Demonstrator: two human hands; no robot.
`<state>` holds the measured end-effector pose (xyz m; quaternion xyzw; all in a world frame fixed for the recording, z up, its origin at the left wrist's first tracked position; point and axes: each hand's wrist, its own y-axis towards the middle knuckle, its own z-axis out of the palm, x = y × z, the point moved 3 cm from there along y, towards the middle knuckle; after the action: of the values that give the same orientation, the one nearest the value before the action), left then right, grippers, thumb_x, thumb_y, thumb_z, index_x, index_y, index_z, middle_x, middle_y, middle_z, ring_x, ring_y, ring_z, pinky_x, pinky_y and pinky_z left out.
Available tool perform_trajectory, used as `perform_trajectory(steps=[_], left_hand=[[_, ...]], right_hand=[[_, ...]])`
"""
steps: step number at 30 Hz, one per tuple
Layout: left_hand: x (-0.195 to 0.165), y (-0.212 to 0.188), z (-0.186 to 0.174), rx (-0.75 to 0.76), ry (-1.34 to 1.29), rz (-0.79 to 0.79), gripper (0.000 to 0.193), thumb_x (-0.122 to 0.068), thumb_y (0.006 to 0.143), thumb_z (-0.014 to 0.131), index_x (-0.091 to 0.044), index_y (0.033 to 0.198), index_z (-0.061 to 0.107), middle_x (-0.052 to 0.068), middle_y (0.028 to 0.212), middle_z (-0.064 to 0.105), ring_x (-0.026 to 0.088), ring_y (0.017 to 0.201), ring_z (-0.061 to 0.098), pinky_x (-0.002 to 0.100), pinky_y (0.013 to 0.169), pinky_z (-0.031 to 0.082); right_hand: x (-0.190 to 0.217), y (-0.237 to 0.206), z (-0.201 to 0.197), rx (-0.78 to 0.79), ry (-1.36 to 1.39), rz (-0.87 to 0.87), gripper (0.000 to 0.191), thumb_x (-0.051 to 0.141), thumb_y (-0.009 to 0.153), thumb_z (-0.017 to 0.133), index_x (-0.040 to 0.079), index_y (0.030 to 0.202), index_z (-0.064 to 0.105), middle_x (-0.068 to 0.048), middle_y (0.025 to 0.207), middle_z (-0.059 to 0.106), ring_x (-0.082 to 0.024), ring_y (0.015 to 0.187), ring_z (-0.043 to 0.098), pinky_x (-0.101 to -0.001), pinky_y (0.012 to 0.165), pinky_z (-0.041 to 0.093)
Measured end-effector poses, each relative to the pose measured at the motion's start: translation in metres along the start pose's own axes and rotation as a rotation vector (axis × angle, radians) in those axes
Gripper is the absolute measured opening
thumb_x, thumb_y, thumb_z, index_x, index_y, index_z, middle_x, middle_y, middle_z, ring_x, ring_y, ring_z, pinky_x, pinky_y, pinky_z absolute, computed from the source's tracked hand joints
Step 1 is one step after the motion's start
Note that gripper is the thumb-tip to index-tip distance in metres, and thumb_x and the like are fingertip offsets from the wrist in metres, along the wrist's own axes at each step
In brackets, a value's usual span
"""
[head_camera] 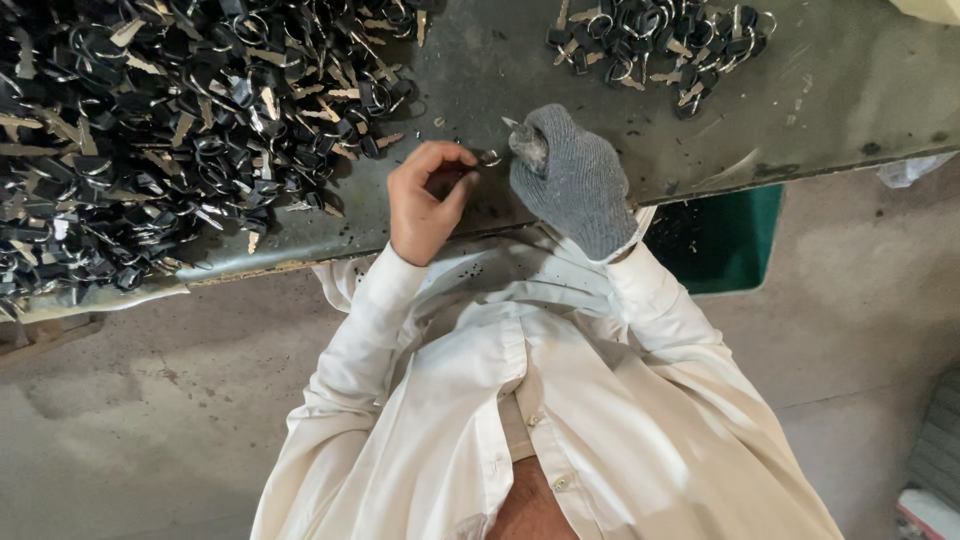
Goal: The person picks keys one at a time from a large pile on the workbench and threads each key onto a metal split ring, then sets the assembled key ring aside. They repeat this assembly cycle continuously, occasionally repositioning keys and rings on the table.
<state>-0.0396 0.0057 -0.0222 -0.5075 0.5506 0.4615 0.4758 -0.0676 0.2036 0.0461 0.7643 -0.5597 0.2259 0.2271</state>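
My bare left hand (425,200) rests at the near edge of a dark metal table (830,100), fingers curled and pinching a small metal ring (490,158). My right hand (575,180), in a grey knitted glove, meets it from the right and grips a small metal piece at its fingertips, touching the same ring. A big heap of black-headed keys on rings (150,130) lies just left of my left hand. A smaller pile of the same keys (660,45) sits at the far right of the table.
My white shirt fills the lower middle. A green bin (725,240) stands under the table edge at right. Bare concrete floor (130,430) lies on both sides. A white object (930,510) shows at the bottom right corner.
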Motion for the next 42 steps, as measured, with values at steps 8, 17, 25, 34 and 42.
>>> perform_trajectory(steps=[8,17,25,34,42], left_hand=[[-0.023,0.001,-0.007,-0.122,0.493,0.199,0.027,-0.002,0.087,0.081,-0.004,0.109,0.067,0.012,0.094,0.068,0.032,0.078,0.069,0.039,0.067,0.054],[-0.022,-0.005,-0.006,-0.076,0.491,0.197,0.024,0.001,0.088,0.076,-0.004,0.109,0.067,0.014,0.092,0.066,0.037,0.079,0.067,0.043,0.066,0.052],[-0.025,-0.010,-0.005,-0.124,0.495,0.186,0.023,0.002,0.090,0.076,-0.003,0.110,0.066,0.014,0.092,0.066,0.036,0.079,0.066,0.042,0.067,0.052],[-0.023,-0.010,-0.006,-0.047,0.553,0.264,0.022,0.006,0.084,0.073,-0.003,0.103,0.064,0.014,0.089,0.062,0.038,0.081,0.064,0.045,0.069,0.050],[-0.019,-0.004,-0.012,-0.024,0.436,0.151,0.018,0.003,0.087,0.073,-0.003,0.103,0.066,0.013,0.090,0.065,0.034,0.078,0.067,0.042,0.067,0.053]], right_hand=[[0.029,-0.010,0.011,0.138,-0.199,-0.055,0.033,0.030,0.094,0.075,0.006,0.110,0.060,-0.018,0.087,0.070,-0.034,0.065,0.071,-0.0462,0.055,0.054],[0.024,0.001,0.012,0.240,-0.170,-0.097,0.035,0.033,0.096,0.074,0.006,0.111,0.059,-0.017,0.086,0.070,-0.035,0.068,0.071,-0.0470,0.058,0.055],[0.026,0.002,0.014,0.266,-0.161,-0.107,0.035,0.033,0.096,0.075,0.006,0.112,0.059,-0.017,0.088,0.070,-0.036,0.069,0.071,-0.0469,0.059,0.055],[0.033,-0.003,0.017,0.253,-0.172,-0.115,0.035,0.033,0.097,0.075,0.006,0.112,0.060,-0.017,0.089,0.070,-0.036,0.070,0.072,-0.0468,0.060,0.055],[0.030,-0.002,0.016,0.225,-0.150,-0.115,0.035,0.033,0.097,0.075,0.007,0.113,0.060,-0.016,0.091,0.070,-0.036,0.071,0.072,-0.0467,0.060,0.056]])
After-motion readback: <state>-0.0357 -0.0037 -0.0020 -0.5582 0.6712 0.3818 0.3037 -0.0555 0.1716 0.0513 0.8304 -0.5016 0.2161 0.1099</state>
